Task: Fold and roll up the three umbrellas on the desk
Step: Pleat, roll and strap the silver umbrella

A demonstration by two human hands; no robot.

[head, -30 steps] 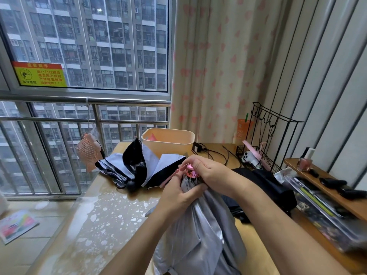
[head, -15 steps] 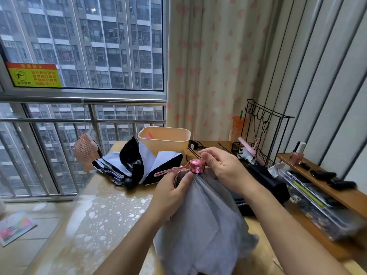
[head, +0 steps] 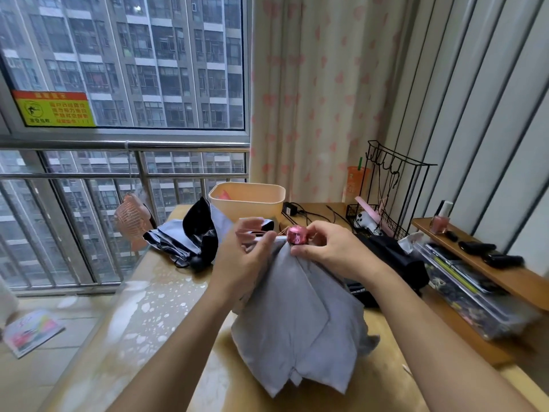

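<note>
From the head view, we hold the grey umbrella (head: 297, 316) over the middle of the desk (head: 142, 307). The desk's left edge runs along the window railing (head: 124, 144). Between that edge and our left arm lies a bare, speckled strip of desktop. On the right the room is tighter: a black umbrella (head: 395, 257) lies just beside the grey one, and beyond it a wooden shelf (head: 490, 272) lines the right side. A third umbrella (head: 190, 236), grey and black and loosely bunched, lies at the far left, near a small pink fan (head: 132, 221).

At the far side a peach tub (head: 246, 200) stands open. Something pink shows inside it, but we cannot tell what. The basket at the foot of the wire rack (head: 395, 197) holds a white item and a flat pink one. A clear box (head: 463, 295) under the shelf is packed with things too blurred to name.

The grey umbrella stands roughly upright, its long axis rising from the near desk toward the far side. Its pink cap (head: 298, 235) is at the top and the canopy panels hang down toward us. Our left hand (head: 243, 257) has its fingers curled around the gathered cloth just left of the cap. Our right hand (head: 329, 251) pinches the cloth just under the cap, thumb and fingers closed on it.
</note>
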